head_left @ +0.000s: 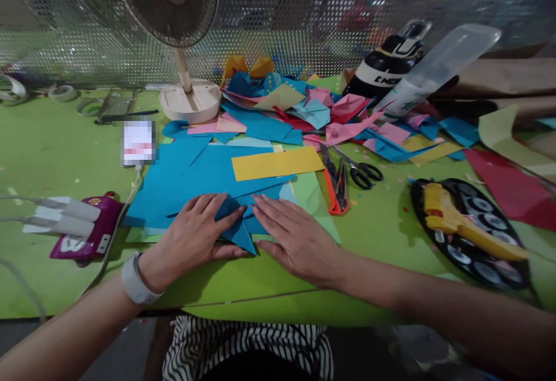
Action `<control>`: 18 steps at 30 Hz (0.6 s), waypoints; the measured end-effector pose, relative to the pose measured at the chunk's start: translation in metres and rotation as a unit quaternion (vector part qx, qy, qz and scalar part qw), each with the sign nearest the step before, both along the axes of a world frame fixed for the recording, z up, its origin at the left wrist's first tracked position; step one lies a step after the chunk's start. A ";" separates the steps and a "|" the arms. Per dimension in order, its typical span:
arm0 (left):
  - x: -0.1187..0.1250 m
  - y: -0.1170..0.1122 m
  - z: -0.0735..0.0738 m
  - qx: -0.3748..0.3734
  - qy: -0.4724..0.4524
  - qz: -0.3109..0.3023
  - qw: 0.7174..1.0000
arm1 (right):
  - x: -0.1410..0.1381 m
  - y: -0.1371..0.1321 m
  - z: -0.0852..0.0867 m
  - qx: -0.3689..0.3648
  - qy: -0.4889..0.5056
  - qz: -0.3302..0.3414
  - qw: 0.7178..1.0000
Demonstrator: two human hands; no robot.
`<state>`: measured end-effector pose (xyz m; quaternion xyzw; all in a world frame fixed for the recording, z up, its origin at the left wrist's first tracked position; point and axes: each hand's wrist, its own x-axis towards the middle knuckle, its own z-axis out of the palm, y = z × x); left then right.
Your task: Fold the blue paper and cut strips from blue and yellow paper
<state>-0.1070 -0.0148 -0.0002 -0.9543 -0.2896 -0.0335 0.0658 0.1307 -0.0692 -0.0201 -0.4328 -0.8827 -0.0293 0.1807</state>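
A folded piece of blue paper (240,235) with a sharp point toward me lies near the table's front edge. My left hand (195,230) presses on it, fingers over the top and thumb along its lower side, holding it in place. Flat beside its right edge rests my right hand (295,236), fingers stretched out and fingertips near the paper. Under and behind both hands spreads a large blue sheet (174,178), with a yellow paper strip (278,164) across it. Pale green paper (310,196) shows beneath.
Right of the sheets lie an orange cutter (336,193) and black-handled scissors (365,172). A yellow glue gun (469,222) rests on a black tray (417,196). Behind stand a fan (191,100) and a heap of paper scraps (278,109). A purple power adapter (89,242) is left.
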 end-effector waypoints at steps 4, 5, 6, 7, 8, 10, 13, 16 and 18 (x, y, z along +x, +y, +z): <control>0.000 -0.001 0.003 -0.002 0.010 0.005 1.000 | -0.001 -0.007 -0.010 -0.002 -0.048 0.011 0.999; 0.000 -0.002 0.004 -0.002 0.012 0.005 1.000 | -0.001 -0.006 -0.011 -0.003 -0.052 0.012 0.999; 0.000 -0.002 0.005 -0.003 0.016 0.004 1.000 | -0.001 -0.004 -0.011 -0.004 -0.055 0.012 0.998; 0.000 -0.002 0.005 -0.005 0.018 0.002 1.000 | -0.001 -0.003 -0.011 -0.005 -0.058 0.012 0.998; 0.000 -0.002 0.006 -0.007 0.020 0.001 1.000 | -0.001 -0.002 -0.011 -0.007 -0.060 0.012 0.998; 0.000 -0.003 0.007 -0.010 0.021 -0.001 1.000 | -0.001 -0.002 -0.010 -0.012 -0.060 0.012 0.998; 0.001 -0.003 0.008 -0.010 0.023 0.001 1.000 | 0.000 -0.002 -0.010 -0.021 -0.046 0.011 0.999; 0.001 -0.004 0.007 -0.012 0.026 0.005 1.000 | -0.001 0.000 -0.011 -0.025 -0.033 0.015 0.999; 0.002 -0.005 0.005 -0.010 0.020 0.008 1.000 | 0.000 0.001 -0.011 -0.025 -0.031 0.017 0.999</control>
